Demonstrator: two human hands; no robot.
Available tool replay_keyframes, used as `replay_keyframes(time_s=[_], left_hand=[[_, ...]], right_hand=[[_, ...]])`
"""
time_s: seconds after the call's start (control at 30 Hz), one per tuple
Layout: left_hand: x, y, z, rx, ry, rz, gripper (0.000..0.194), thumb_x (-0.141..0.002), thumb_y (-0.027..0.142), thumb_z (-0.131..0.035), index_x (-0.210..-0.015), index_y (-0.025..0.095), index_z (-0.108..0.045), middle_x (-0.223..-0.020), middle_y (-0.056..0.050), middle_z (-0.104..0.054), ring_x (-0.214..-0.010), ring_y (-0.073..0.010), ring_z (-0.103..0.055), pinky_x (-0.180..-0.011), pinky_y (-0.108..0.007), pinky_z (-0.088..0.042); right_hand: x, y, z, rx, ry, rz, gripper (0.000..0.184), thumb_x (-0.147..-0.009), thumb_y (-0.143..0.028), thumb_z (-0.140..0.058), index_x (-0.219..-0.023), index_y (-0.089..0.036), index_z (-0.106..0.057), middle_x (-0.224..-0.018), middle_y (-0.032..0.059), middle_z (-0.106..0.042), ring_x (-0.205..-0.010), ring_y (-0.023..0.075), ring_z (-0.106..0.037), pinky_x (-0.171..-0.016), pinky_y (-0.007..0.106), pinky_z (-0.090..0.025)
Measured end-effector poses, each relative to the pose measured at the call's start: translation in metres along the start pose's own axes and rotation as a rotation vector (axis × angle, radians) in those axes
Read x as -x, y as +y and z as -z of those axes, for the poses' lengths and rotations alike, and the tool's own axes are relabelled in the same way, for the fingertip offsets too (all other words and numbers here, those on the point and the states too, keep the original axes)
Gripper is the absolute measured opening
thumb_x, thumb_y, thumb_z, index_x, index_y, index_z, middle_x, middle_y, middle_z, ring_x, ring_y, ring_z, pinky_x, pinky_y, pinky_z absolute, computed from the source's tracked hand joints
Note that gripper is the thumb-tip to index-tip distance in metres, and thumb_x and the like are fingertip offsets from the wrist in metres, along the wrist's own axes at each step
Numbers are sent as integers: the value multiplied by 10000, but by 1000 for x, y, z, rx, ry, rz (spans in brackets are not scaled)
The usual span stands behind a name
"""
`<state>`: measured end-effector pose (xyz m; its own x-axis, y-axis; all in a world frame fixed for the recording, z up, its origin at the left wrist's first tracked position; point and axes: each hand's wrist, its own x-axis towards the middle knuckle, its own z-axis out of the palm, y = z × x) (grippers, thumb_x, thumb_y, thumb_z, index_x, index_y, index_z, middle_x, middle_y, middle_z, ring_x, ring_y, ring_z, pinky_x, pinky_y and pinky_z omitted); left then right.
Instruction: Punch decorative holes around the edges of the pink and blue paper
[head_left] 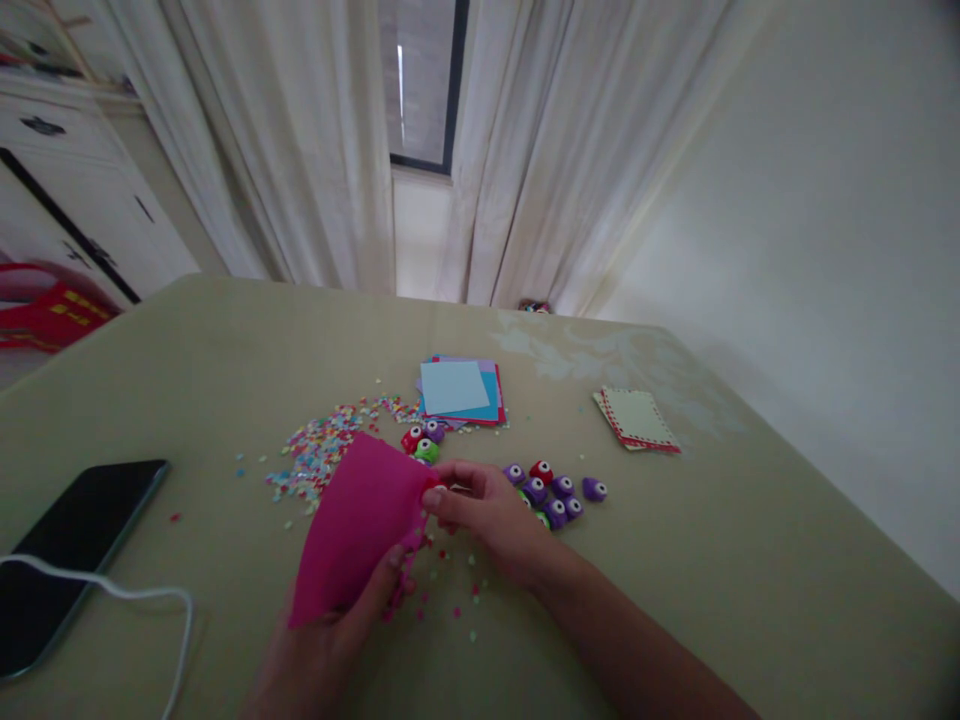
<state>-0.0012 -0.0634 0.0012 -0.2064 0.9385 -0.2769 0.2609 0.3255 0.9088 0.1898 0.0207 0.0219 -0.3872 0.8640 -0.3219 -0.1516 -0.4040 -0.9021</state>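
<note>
My left hand (360, 615) grips a bright pink sheet of paper (352, 525) by its lower edge, thumb on top. At the sheet's right edge my right hand (480, 510) pinches a small red craft punch (433, 484), mostly covered by the fingers. A few confetti pieces (457, 611) are scattered on the table below the hands. Right of my right hand sits a group of purple, red and green craft punches (555, 490) with eye-like tops. Beyond the sheet stand a few more punches (426, 450), partly hidden by the paper.
Colourful confetti (319, 455) is heaped left of the sheet. A stack of coloured paper (457, 385) lies farther back, with pale, edge-punched sheets (637, 418) to the right. A phone (82, 540) with a white cable (127, 592) lies at left on the table (720, 590).
</note>
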Motion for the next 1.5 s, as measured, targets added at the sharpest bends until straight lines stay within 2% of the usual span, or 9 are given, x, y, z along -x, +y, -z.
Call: replay_keyframes(time_s=[0.17, 0.4, 0.53, 0.7, 0.8, 1.0, 1.23, 1.33, 1.5], left_hand=[[-7, 6, -6, 21, 10, -37, 397, -789, 603, -754, -940, 247, -842, -919, -62, -857, -920, -324, -814, -849, -357, -656], [-6, -2, -4, 10, -29, -40, 479, -764, 642, -771, -1001, 234, -857, -974, -61, -867, -936, -345, -825, -782, -362, -674], [-8, -3, -4, 46, -37, -39, 436, -785, 644, -751, -905, 240, -865, -835, -63, -859, -786, -313, -832, -664, -320, -672], [-10, -4, -3, 19, -4, -71, 449, -698, 635, -819, -911, 243, -872, -894, -68, -865, -878, -334, -832, -730, -322, -678], [-9, -6, -4, 12, 24, -53, 478, -728, 666, -778, -918, 238, -872, -894, -72, -865, -855, -327, -833, -737, -329, -678], [-8, -4, -7, 50, -40, -26, 489, -764, 648, -761, -987, 226, -862, -954, -67, -868, -862, -295, -829, -777, -299, -665], [-8, -3, -7, 26, -26, -15, 490, -771, 673, -742, -913, 221, -868, -848, -69, -860, -791, -305, -825, -675, -307, -662], [-6, -6, -9, 38, -31, -15, 493, -783, 671, -735, -928, 219, -867, -843, -72, -858, -803, -300, -825, -680, -297, -656], [-4, -3, -9, 37, -18, -24, 444, -799, 637, -734, -898, 224, -861, -821, -65, -851, -773, -279, -816, -674, -276, -637]], right_hand=[[-2, 1, 4, 31, 5, -41, 482, -665, -568, -937, -860, -159, -773, -718, -32, -639, -596, 92, -493, -597, 231, -370], [-1, 0, 4, 86, 2, -53, 562, -616, -642, -934, -811, -147, -752, -683, -25, -612, -586, 99, -476, -586, 249, -348], [0, -2, 4, 103, -8, -51, 573, -608, -653, -931, -803, -146, -749, -670, -25, -598, -576, 99, -460, -581, 255, -338], [1, -2, 1, 105, -34, -66, 579, -598, -658, -933, -810, -151, -751, -679, -23, -601, -576, 98, -446, -571, 251, -338], [1, -1, 1, 93, -52, -65, 584, -600, -667, -927, -806, -153, -737, -687, -18, -610, -572, 102, -455, -566, 254, -348], [0, 1, 2, 96, -23, -54, 562, -625, -646, -922, -793, -148, -720, -669, -28, -577, -579, 100, -449, -572, 252, -329], [0, 2, 1, 98, -49, -22, 530, -668, -631, -907, -786, -155, -706, -656, -43, -548, -581, 96, -411, -567, 251, -297], [2, 0, -1, 61, -88, 13, 502, -683, -602, -911, -803, -158, -712, -679, -45, -572, -586, 91, -408, -594, 247, -327], [2, 4, -4, -15, -74, 4, 484, -697, -569, -917, -862, -150, -739, -776, 0, -683, -673, 125, -552, -691, 265, -424]])
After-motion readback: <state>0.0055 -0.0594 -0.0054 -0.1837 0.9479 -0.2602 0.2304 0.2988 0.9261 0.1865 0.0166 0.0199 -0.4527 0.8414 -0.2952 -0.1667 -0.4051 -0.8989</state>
